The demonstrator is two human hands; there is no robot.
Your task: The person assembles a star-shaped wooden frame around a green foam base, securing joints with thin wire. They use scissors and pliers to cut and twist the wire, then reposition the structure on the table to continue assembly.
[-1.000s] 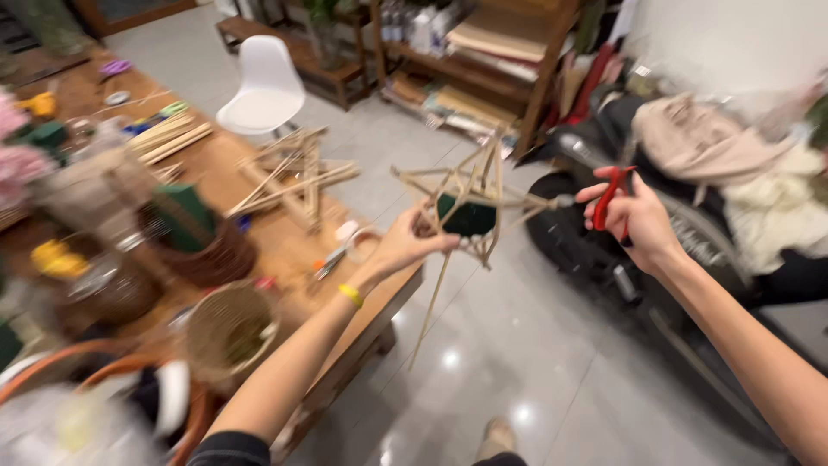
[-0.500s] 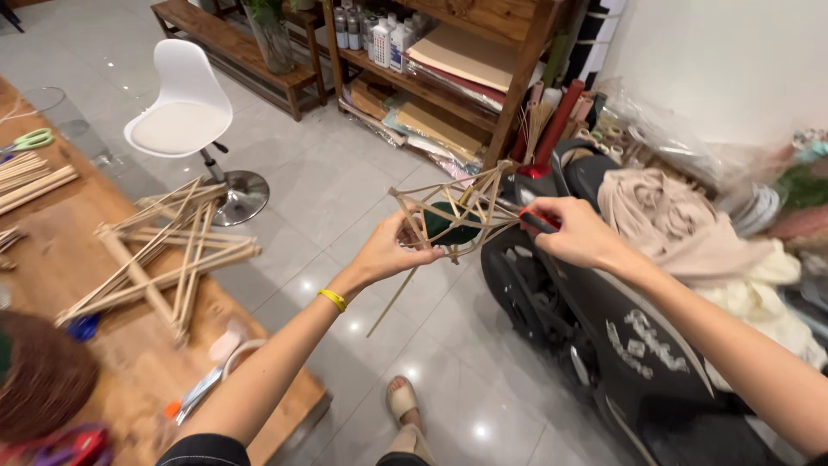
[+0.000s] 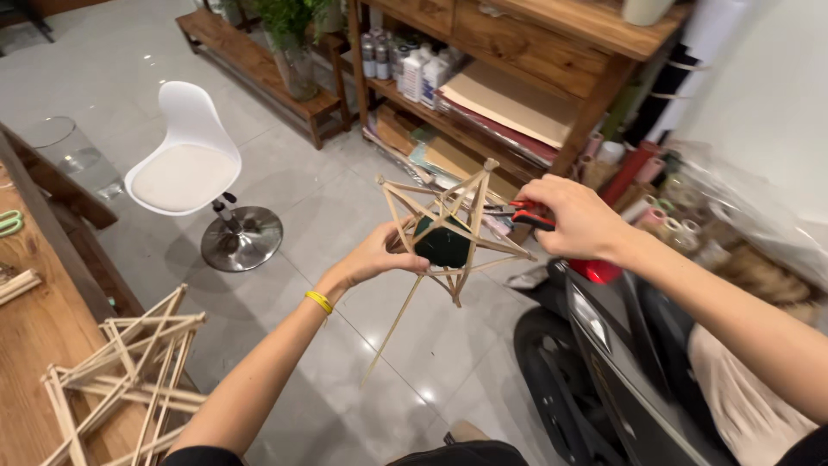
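Note:
My left hand (image 3: 381,253) grips a star-shaped frame of thin bamboo sticks (image 3: 466,211) from its left side, held up in the air over the floor. A dark green round object (image 3: 442,243) sits at the frame's middle. One long stick (image 3: 392,328) hangs down from the frame. My right hand (image 3: 576,216) is closed on red-handled pliers (image 3: 528,214), whose tip points into the right side of the frame. A yellow band (image 3: 318,301) is on my left wrist.
A wooden table (image 3: 34,328) at the left carries more bamboo stick frames (image 3: 125,371). A white swivel chair (image 3: 194,168) stands on the grey tiled floor. Wooden shelves (image 3: 517,78) with bottles and paper rolls are behind. A black scooter (image 3: 621,362) is at the right.
The view has swung right, away from the table. Both hands stay on the frame and pliers, and the pliers have moved in close to the frame's right side.

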